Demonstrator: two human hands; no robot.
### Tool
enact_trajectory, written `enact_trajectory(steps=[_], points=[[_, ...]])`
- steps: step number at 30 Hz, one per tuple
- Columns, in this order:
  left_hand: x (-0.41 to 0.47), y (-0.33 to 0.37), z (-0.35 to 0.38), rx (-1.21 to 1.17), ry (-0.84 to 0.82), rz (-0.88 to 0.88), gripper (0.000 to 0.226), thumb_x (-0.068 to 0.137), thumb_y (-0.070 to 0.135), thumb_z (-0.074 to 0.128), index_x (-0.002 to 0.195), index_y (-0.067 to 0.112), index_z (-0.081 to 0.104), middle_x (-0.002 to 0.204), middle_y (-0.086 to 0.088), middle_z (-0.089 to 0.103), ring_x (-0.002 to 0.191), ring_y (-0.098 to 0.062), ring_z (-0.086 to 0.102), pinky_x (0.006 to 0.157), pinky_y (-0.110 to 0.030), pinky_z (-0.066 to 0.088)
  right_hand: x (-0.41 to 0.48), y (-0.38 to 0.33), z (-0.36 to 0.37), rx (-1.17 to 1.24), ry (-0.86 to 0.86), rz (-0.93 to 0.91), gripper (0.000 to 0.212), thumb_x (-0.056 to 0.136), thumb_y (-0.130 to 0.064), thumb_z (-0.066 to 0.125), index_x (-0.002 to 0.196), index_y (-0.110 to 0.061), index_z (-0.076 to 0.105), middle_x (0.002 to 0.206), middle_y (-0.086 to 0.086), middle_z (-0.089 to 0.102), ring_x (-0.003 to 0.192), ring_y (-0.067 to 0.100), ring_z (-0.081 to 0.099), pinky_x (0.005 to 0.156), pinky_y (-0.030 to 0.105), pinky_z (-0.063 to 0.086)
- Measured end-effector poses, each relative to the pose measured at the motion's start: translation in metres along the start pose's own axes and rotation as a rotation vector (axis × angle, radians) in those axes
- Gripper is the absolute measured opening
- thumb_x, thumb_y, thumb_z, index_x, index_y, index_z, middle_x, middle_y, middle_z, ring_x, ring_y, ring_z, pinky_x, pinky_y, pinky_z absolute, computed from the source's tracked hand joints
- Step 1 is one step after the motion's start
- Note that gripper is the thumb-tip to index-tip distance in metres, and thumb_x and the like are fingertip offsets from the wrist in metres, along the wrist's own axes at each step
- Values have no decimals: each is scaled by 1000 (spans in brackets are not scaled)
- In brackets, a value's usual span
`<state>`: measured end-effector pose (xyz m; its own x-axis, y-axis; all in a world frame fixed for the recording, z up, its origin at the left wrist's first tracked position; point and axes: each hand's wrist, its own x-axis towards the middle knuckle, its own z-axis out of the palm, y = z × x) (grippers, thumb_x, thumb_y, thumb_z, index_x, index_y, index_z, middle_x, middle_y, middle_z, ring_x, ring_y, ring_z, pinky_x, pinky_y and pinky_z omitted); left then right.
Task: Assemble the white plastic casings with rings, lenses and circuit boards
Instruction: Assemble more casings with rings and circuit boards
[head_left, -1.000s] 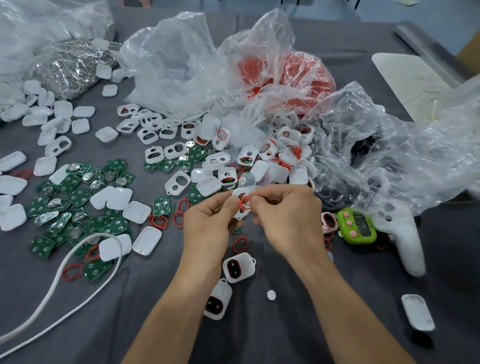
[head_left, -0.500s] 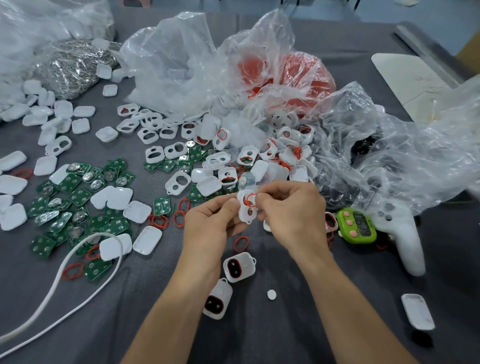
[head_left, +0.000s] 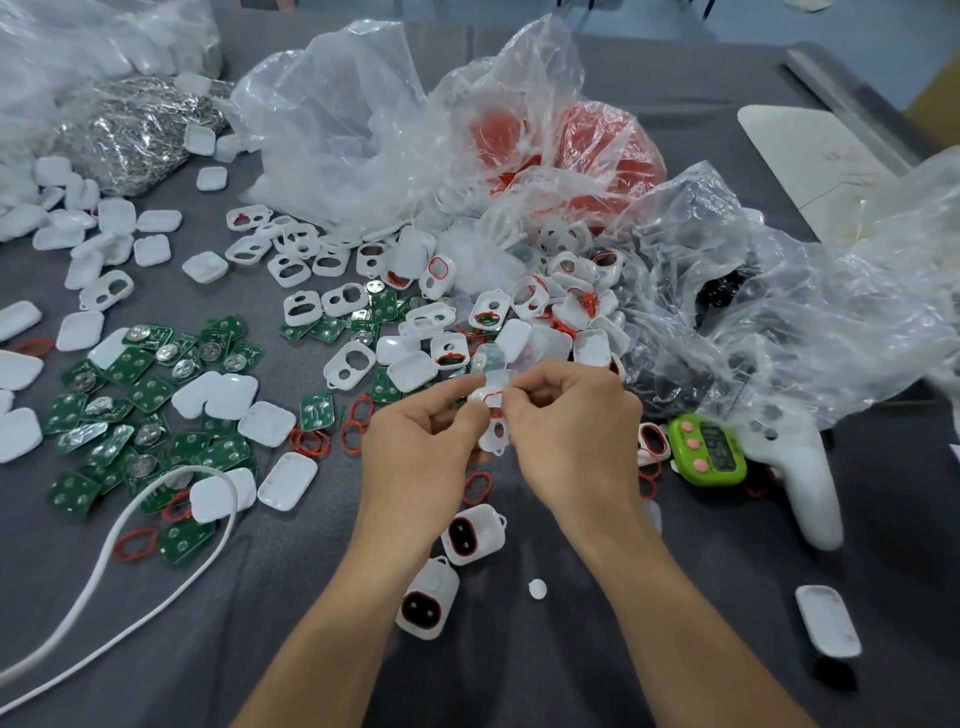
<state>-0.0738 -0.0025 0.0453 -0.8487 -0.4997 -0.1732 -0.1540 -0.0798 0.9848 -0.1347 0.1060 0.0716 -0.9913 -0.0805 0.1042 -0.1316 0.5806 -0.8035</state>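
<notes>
Left hand (head_left: 421, 452): fingers curled in, with thumb and forefinger pinching the top edge of the casing (head_left: 493, 435).
Right hand (head_left: 571, 441): fingertips are nipped on the red ring (head_left: 491, 399) at the casing's upper opening, knuckles close against the other hand.
Where the casing is: up in the air between both hands, just in front of the heap of parts. It hangs above a loose ring (head_left: 477, 487) on the grey cloth (head_left: 519, 675).
Just changed: half a second back the casing stood in plain view with the ring looped over its top hole. Now the hands have closed in and cover most of it, and only the lower hole and tab peek out.
What that means: I'd say the ring is being pressed into its seat. It isn't fully home, because a curl of red still stands proud.
Done so far: two finished casings (head_left: 471, 535) lie on the cloth by the wrists.
Still to come: by my guess, a lens and then a circuit board from the green pile (head_left: 145, 395) on the left.
Watch for: that thin ring could twist or spring back out under uneven finger pressure.
</notes>
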Motion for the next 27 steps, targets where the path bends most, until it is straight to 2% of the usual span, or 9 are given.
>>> enact_trajectory(steps=[3,6,8,10,13,15,18,21,27], points=[[3,1,-3,93,-67,28,25,79,35,75,100,48,78,76,-13,74,64,-17,60,74,-57,61,-1,3,1,-26,3,-67,17,80,-14,74,66,-24,74,61,-18,68,61,-1,65,57,9,47],[8,4,-7,158,-66,30,24,83,18,79,102,34,81,75,1,78,66,-9,67,68,-41,61,-2,7,-3,25,-63,-117,19,78,-15,76,71,-32,76,62,-20,69,60,0,67,59,15,51],[10,6,-12,87,-110,-16,27,88,2,75,107,20,79,81,0,80,72,-9,73,65,-26,57,2,10,-10,194,-209,-41,26,77,-14,80,75,-40,78,64,-17,72,59,1,69,59,18,54],[11,10,-16,-99,-212,-114,24,87,-2,73,108,9,77,87,-12,80,76,-17,76,63,-26,60,8,15,-19,452,-348,87,18,72,-11,82,76,-29,82,69,-4,76,61,7,69,60,23,53],[11,13,-21,-274,-349,-182,32,76,10,76,108,5,78,92,-17,79,81,-23,77,65,-30,62,13,24,-26,748,-508,264,16,66,-12,84,80,-17,81,80,7,77,70,16,70,63,28,57],[11,13,-23,-315,-434,-171,30,72,12,82,102,12,82,93,-15,79,83,-23,77,66,-31,61,13,28,-28,810,-644,361,17,68,-18,83,85,-17,81,91,10,77,79,20,72,72,35,59],[11,10,-23,-292,-494,-158,30,71,12,84,100,18,83,95,-12,80,83,-22,77,67,-31,62,11,29,-32,775,-789,381,14,72,-22,85,84,-16,81,84,8,75,70,16,69,59,24,57],[12,3,-24,-231,-513,-150,26,79,13,79,105,18,82,101,-16,79,89,-26,77,71,-34,63,12,30,-34,715,-753,360,12,66,-18,86,76,-14,81,73,8,73,58,13,65,49,20,50],[15,-2,-21,-129,-486,-114,27,79,14,79,103,23,82,99,-14,79,87,-23,76,74,-33,63,8,32,-23,561,-543,335,10,79,3,81,74,-6,79,64,11,72,50,12,61,46,19,45]])
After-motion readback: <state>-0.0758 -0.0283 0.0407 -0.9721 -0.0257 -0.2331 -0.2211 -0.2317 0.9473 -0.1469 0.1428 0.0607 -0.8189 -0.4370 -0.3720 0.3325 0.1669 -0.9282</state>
